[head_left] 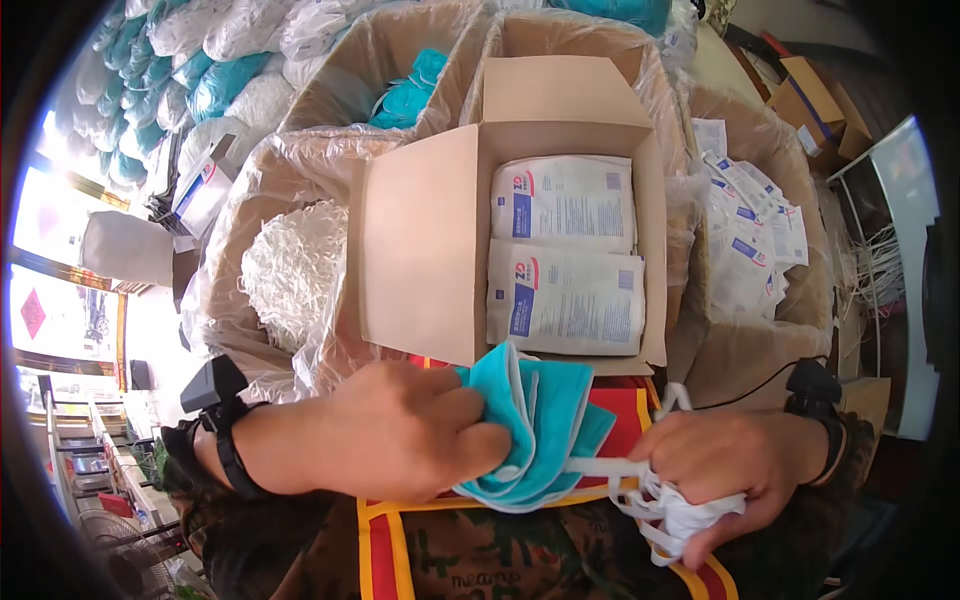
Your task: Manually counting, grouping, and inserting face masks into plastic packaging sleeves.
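Cannot see the left edges of the teal masks [545, 425], covered by the left hand [400, 430], nor count the overlapping layers, nor identify for certain the white bundle [690, 515] partly wrapped by the right hand [725, 460]. Cannot look beneath the two white packets [565, 300] between the far and near edges of the open carton [652, 250], nor see fully into the lined box [580, 36] beyond the carton's far edge, blocked by the raised flap [565, 90]. Lose the piled bags [240, 30] to the picture's upper edge.
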Demonstrator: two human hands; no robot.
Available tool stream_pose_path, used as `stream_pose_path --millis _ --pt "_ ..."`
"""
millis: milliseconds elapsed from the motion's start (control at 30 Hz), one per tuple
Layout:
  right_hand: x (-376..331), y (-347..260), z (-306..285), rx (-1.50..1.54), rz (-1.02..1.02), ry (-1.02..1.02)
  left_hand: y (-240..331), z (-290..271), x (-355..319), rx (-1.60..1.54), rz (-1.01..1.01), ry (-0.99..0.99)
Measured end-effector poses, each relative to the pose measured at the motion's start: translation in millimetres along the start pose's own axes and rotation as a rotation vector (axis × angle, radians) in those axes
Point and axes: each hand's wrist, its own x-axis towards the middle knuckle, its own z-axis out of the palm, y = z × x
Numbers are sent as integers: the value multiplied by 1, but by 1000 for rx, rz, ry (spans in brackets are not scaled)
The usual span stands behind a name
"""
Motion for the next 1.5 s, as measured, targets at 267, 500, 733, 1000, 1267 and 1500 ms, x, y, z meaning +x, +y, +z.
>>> stream_pose_path --millis 267,500,733,1000,1267,1500 --pt "-43 6 -10 165 212 233 -15 9 -5 -19 -99 31" --pt "-6 82 -12 618 -5 757 -48 33 20 -267 -330 287" --pt "21 92 -3 697 103 686 -45 70 23 -426 -494 367" --pt "22 112 1 850 159 610 -39 76 24 -546 -529 238" --pt "42 89 5 639 168 603 -42 77 37 -228 -597 169" --pt "29 45 -11 -5 -59 79 -24 28 22 34 -248 121"
